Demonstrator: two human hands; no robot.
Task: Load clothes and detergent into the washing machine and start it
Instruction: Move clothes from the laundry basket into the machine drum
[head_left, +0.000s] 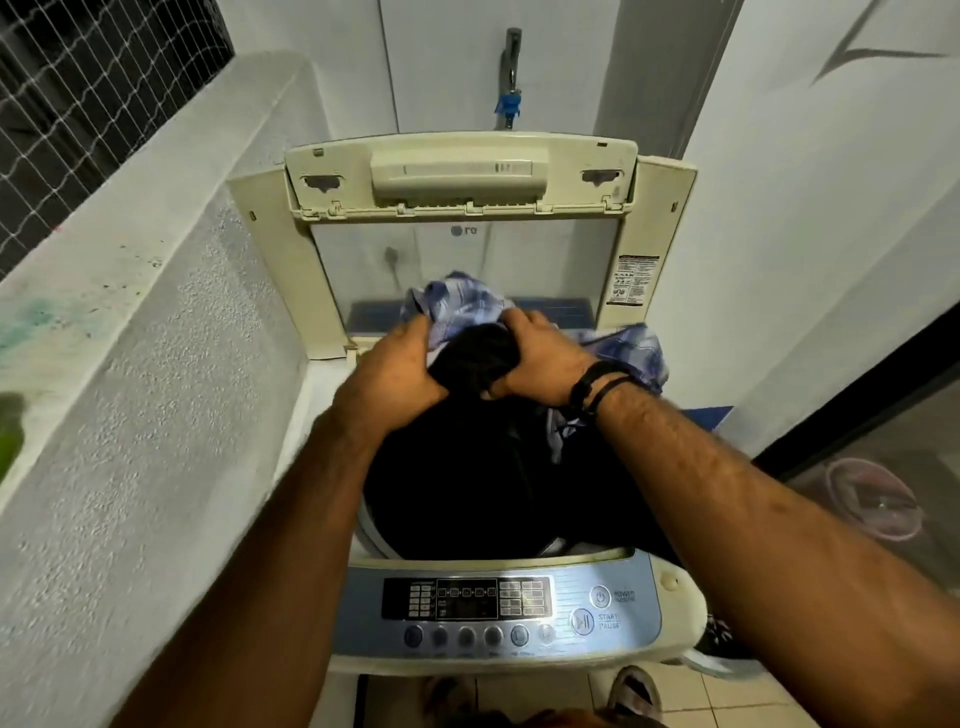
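Both hands, left hand (397, 371) and right hand (540, 358), clutch a black garment (475, 358). It hangs over the washing machine (670, 582) opening, checked cloth (457, 301) behind.

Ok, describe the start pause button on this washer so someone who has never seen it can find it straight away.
Find the top-loading washing machine with its lid raised, then its blue control panel along the near edge. The start/pause button sits at the panel's right end, just below the power button. It is round with a play-pause symbol, larger than the buttons in the row to its left.
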